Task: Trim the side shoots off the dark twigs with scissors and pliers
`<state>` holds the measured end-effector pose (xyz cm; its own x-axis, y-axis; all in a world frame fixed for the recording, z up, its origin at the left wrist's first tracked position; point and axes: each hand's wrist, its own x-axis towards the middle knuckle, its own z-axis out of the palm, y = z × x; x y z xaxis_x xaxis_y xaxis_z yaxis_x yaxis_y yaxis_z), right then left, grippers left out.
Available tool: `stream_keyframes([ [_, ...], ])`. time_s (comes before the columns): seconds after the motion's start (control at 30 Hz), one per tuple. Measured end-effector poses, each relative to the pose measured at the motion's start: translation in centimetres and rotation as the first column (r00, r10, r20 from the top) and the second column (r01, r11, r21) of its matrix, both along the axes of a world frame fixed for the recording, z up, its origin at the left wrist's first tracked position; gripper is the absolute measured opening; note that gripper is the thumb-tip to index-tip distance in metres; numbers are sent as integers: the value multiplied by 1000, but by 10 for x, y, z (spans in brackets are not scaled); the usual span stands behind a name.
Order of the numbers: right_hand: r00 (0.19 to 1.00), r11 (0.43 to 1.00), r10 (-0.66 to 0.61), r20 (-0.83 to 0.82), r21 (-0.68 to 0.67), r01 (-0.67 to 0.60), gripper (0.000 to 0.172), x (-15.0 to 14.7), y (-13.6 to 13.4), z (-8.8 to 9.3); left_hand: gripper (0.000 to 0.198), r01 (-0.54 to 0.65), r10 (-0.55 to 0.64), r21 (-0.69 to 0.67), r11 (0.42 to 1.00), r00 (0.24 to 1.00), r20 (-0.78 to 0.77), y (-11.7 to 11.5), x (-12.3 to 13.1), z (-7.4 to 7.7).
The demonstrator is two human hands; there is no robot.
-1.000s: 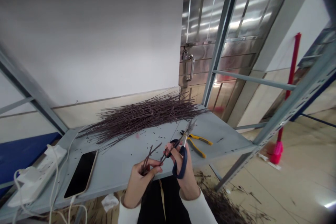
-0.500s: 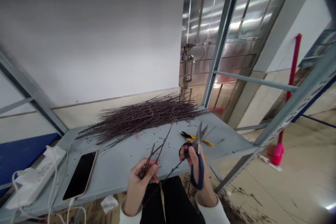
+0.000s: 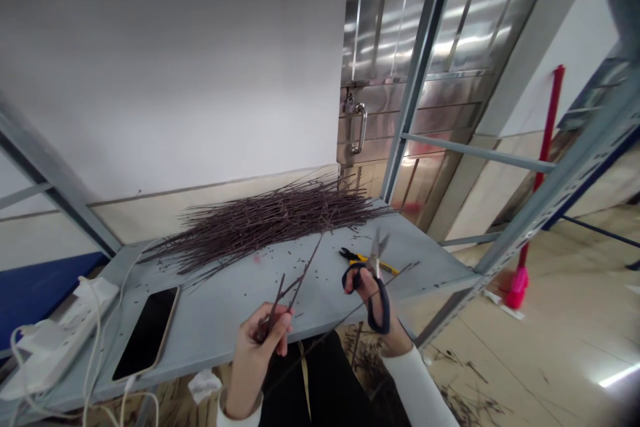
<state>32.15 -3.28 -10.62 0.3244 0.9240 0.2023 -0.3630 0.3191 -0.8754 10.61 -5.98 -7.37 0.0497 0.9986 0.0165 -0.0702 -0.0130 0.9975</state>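
Observation:
My left hand point(image 3: 263, 337) is closed round a few thin brown twigs point(image 3: 300, 283) near the shelf's front edge. Some of these twigs fork and point up toward the back. In my right hand point(image 3: 373, 293) is a pair of scissors point(image 3: 379, 253) with dark blue handles, its blades pointing up and slightly parted. One long thin twig runs from below my left hand past the scissors, its tip out to the right. Behind the scissors lie yellow-and-black pliers point(image 3: 353, 255), partly covered. A big heap of twigs point(image 3: 270, 221) lies along the back of the grey shelf point(image 3: 200, 327).
A phone point(image 3: 147, 332) and a white power strip point(image 3: 55, 347) with cables lie on the left. Metal rack posts point(image 3: 420, 73) rise at the right. Cut twig bits litter the floor below, and a red-handled broom point(image 3: 520, 287) stands at far right.
The view has shifted slightly. My right hand with the scissors has moved a little away from my left hand, and the long twig now reaches across to the right past the scissors.

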Motion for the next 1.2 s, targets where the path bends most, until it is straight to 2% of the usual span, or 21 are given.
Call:
stream_keyframes([
  [0.1,981,992,126,145,-9,-126,26,-5,-7,12,34,-3,3,1,1000,1000,-1,-1,0,1],
  [0.17,944,972,230,235,-5,-236,30,-6,-11,25,36,0,0,6,1000,1000,-14,-4,-1,4],
  [0.23,915,946,312,258,2,-323,34,-4,-14,37,36,2,-1,12,1000,1000,-30,-7,-2,7],
  [0.33,891,917,387,236,-1,-398,30,2,-17,53,36,-6,6,6,1000,998,-62,-12,-5,12],
  [0.47,870,905,408,278,7,-426,28,7,-22,65,37,-19,20,5,1000,996,-91,-15,-6,17],
  [0.63,828,891,423,369,-2,-455,28,11,-23,66,37,-22,22,4,1000,994,-104,-14,-4,14],
  [0.87,744,935,310,592,-47,-352,26,21,-25,72,35,-16,18,11,1000,989,-146,-15,-10,9],
  [1.0,608,967,204,767,-61,-248,26,27,-24,76,32,-12,16,22,1000,981,-192,-17,-13,9],
  [1.2,264,996,11,964,12,-88,30,41,-15,79,34,-11,25,50,999,961,-276,-18,-20,4],
])
